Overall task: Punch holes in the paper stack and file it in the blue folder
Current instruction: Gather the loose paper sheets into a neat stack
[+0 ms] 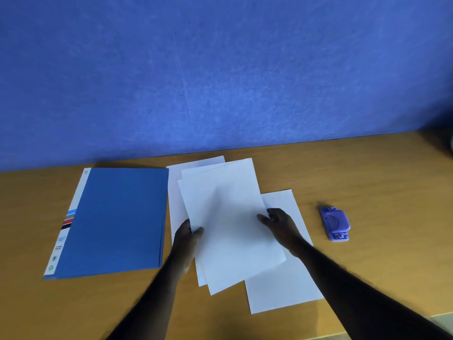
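Several white paper sheets [228,217] lie fanned out and overlapping in the middle of the wooden table [367,173]. My left hand [187,238] grips the left edge of the top sheets, thumb on top. My right hand [279,223] holds their right edge, fingers curled over it. One sheet [291,283] lies apart to the lower right, partly under my right forearm. The closed blue folder [117,219], with a white spine strip, lies flat to the left of the sheets. A small purple hole punch [335,223] sits on the table to the right.
A blue felt partition [220,69] rises along the table's far edge. A dark object [449,143] shows at the far right edge of the frame. The table's front edge [441,315] shows at the lower right.
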Demonstrator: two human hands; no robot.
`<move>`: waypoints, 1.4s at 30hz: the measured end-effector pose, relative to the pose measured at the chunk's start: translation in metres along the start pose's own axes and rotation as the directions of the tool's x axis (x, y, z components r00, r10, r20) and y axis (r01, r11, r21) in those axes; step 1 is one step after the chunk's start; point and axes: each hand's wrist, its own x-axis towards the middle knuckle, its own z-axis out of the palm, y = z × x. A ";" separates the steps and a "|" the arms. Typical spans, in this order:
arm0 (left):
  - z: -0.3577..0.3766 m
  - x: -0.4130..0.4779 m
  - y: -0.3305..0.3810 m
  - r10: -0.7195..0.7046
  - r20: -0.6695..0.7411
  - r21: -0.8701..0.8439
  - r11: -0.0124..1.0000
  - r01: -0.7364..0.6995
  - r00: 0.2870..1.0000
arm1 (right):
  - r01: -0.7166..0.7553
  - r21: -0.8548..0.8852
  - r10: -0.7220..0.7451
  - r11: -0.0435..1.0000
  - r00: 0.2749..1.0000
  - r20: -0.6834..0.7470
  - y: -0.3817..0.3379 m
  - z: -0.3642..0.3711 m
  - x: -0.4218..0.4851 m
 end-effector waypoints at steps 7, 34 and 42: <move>0.016 0.009 0.008 0.228 -0.143 0.364 0.917 -0.163 0.963 | 0.038 0.151 -0.050 0.988 0.996 0.075 -0.003 -0.018 0.004; 0.029 0.010 -0.061 0.431 0.192 0.927 0.216 -0.308 0.881 | -0.041 -0.078 0.021 0.996 0.970 -0.241 0.023 -0.108 0.003; 0.042 -0.003 -0.063 0.549 0.182 0.860 0.313 -0.402 0.816 | -0.037 0.105 0.047 0.994 0.995 -0.088 0.018 -0.060 0.004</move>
